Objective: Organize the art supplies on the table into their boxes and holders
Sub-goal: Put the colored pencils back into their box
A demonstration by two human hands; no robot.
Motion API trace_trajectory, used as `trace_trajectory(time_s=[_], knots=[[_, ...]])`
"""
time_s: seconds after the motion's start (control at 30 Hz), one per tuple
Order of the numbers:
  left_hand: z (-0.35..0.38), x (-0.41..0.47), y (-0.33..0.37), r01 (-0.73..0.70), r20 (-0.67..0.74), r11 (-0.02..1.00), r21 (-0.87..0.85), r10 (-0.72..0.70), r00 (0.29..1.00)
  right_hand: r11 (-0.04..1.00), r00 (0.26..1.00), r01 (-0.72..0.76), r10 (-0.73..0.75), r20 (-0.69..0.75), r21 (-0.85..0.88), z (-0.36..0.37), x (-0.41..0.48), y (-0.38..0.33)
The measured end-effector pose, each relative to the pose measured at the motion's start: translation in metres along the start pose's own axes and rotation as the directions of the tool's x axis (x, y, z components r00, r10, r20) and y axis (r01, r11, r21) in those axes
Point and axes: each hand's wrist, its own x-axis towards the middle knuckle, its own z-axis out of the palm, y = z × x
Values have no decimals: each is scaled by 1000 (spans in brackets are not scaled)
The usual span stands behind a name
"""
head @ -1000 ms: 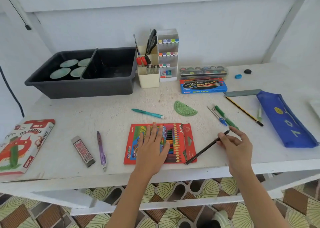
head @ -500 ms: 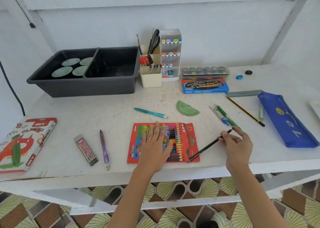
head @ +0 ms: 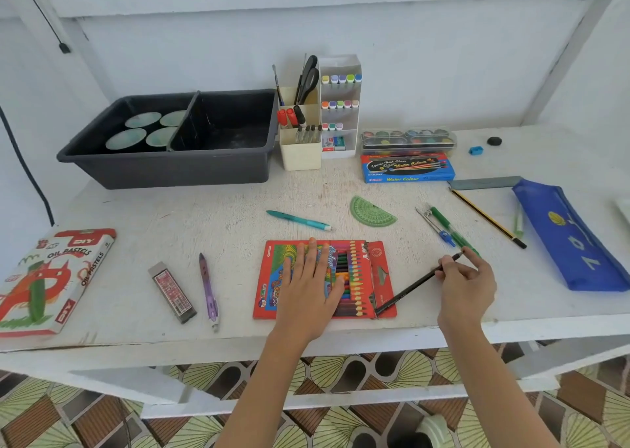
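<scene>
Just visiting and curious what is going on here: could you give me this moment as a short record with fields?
left hand: flat on the coloured pencil box
right hand: pinches a black pencil, its lower end at the box's open flap
loose on table: teal pen, green protractor, purple pen
holders at back: cream pen holder, white marker rack

The oil pastel box (head: 51,280) reads "OIL PASTELS" and "DIY". The blue watercolour box (head: 407,168) reads "Water Colour". The coloured pencil box (head: 269,277) reads "Color".
</scene>
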Motion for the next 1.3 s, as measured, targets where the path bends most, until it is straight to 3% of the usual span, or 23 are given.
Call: trace_trajectory(time_s=[0.57,0.77,0.93,1.23,1.3], knots=[[-7,0,1,2,44,1000,-4,-2,999,999,998,41,-40,-47,5,-2,-9,5],[-4,-2,3,15,23,1000,16,-16,1000,999,999,24,-23,30,-22,-14,-46,13],[-3,-2,1,16,30,1000,-2,-16,999,998,1000,14,-14,-10,55,-28,-59,9],[-22,8,-6,23,282,966,-257,52,958,998,1000,19,-19,3,-60,-19,-53,10],[-23,7,-7,-1,308,974,-228,73,949,994,999,39,-37,21,-100,-18,-54,11]])
